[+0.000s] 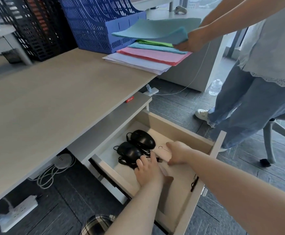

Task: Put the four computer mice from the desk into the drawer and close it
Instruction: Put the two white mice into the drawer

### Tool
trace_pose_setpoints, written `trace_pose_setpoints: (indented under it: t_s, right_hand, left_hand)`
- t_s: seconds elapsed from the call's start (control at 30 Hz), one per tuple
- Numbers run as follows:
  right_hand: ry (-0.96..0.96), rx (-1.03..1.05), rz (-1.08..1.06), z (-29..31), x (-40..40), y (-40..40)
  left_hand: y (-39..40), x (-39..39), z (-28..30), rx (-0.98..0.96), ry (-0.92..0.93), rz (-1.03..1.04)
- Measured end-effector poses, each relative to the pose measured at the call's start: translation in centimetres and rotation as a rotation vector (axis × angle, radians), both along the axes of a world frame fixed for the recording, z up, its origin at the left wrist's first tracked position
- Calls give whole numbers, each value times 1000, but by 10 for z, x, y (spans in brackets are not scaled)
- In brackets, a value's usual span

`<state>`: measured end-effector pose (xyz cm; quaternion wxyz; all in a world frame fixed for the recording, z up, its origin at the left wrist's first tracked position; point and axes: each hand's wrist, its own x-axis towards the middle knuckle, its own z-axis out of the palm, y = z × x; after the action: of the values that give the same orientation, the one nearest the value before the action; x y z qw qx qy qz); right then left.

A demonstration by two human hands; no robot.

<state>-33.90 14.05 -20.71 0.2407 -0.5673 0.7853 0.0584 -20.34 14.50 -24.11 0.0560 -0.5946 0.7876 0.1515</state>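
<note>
Two black corded plastic mice (135, 145) lie by open beige drawer's (172, 128) rear wall; left hand (148, 170) spread on cords, right hand (177, 153) curled around pale mouse (163, 154); light, slick, best cupped by the sides.

We count two black mice (142, 139) (130, 150), one pale mouse (163, 154), five paper stacks (148, 55), two file racks (97, 26).

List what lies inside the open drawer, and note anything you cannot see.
Inside the drawer: two black wired mice with tangled cables, and a pale mouse under the right hand. The left hand covers part of the floor; a fourth mouse isn't visible.
</note>
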Motion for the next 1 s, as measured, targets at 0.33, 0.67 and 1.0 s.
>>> trace_pose_setpoints:
  t_s: [0.33, 0.67, 1.0]
  right_hand:
    - [-23, -20, 24, -8, -1, -8]
    - [-50, -11, 19, -9, 2, -7]
    - [-29, -24, -42, 10, 2, 4]
  left_hand:
    - [4, -1, 5, 6, -38, 19]
    - [4, -2, 7, 12, -99, -6]
    - [-1, 6, 24, -33, -93, -35]
